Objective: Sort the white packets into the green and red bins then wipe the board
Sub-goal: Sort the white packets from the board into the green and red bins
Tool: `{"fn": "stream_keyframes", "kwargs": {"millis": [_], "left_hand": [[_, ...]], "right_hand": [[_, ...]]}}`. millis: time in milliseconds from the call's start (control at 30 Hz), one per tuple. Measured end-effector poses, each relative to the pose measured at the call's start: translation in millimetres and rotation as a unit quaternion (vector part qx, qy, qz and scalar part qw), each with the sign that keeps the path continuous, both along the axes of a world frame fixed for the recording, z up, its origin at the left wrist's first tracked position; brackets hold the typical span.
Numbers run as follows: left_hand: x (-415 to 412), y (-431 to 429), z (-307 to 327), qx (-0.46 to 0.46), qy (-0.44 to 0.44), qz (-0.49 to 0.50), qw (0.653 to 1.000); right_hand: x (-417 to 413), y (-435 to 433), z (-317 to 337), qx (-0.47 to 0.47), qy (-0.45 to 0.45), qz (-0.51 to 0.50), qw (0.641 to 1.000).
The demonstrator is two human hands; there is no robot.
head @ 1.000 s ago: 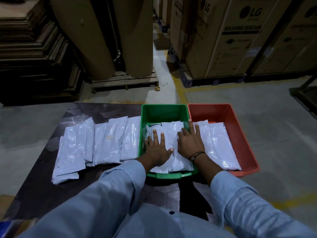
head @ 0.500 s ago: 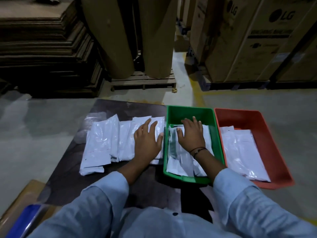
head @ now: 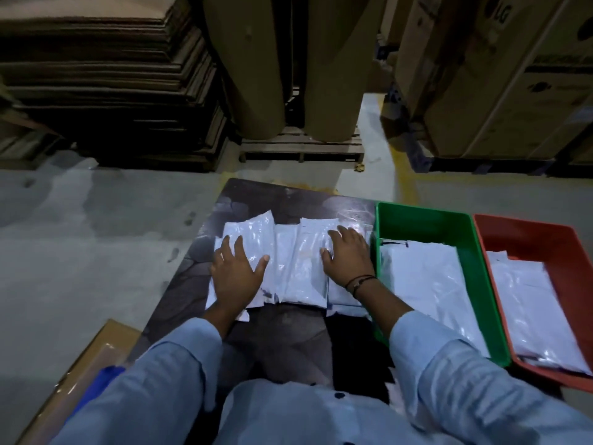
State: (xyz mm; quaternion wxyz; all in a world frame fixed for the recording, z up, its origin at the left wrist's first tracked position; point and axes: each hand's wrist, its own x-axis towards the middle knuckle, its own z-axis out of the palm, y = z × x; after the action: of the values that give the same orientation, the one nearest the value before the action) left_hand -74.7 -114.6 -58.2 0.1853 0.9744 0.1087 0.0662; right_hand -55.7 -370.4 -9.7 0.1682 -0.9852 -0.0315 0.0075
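Several white packets (head: 301, 268) lie in an overlapping row on the dark board (head: 288, 335). My left hand (head: 239, 274) rests flat on the leftmost packets, fingers spread. My right hand (head: 348, 256) lies on the rightmost packets beside the green bin, its fingers slightly bent over a packet's edge. The green bin (head: 426, 224) stands at the board's right side and holds white packets (head: 430, 284). To its right, the red bin (head: 526, 236) holds more white packets (head: 532, 313).
Stacked cardboard sheets (head: 106, 75) rise at the back left. Two big brown rolls (head: 288, 65) stand on a pallet, and large cartons (head: 500, 78) fill the back right. A flat box (head: 80, 374) with something blue on it lies at my lower left. Grey concrete floor surrounds the board.
Both hands left the green bin: first the left, then the right crossed onto the packets on the board. My view swung left, so the bins now sit further right.
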Motion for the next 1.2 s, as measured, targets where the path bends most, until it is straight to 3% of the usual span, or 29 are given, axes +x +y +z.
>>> {"fn": "stream_keyframes", "kwargs": {"millis": [167,267,567,733,933,1200], "left_hand": [[5,27,-19,-0.042,0.104,0.013,0.994],[3,26,-26,-0.081,0.119,-0.006,0.99],[-7,-2,-15,-0.104,0.135,-0.045,0.984],[-17,-9,-20,-0.058,0.081,-0.043,0.994],[-6,-21,-16,-0.038,0.122,-0.034,0.991],[-11,-4,-17,-0.051,0.063,-0.048,0.996]], "right_hand": [[-4,24,-20,-0.022,0.113,-0.042,0.992],[-11,28,-31,-0.012,0.157,-0.08,0.984],[-14,30,-36,-0.041,0.176,-0.017,0.983],[-19,30,-38,-0.039,0.14,-0.03,0.989],[-7,50,-30,-0.019,0.076,0.005,0.997],[-12,58,-47,-0.099,0.134,0.051,0.985]]}}
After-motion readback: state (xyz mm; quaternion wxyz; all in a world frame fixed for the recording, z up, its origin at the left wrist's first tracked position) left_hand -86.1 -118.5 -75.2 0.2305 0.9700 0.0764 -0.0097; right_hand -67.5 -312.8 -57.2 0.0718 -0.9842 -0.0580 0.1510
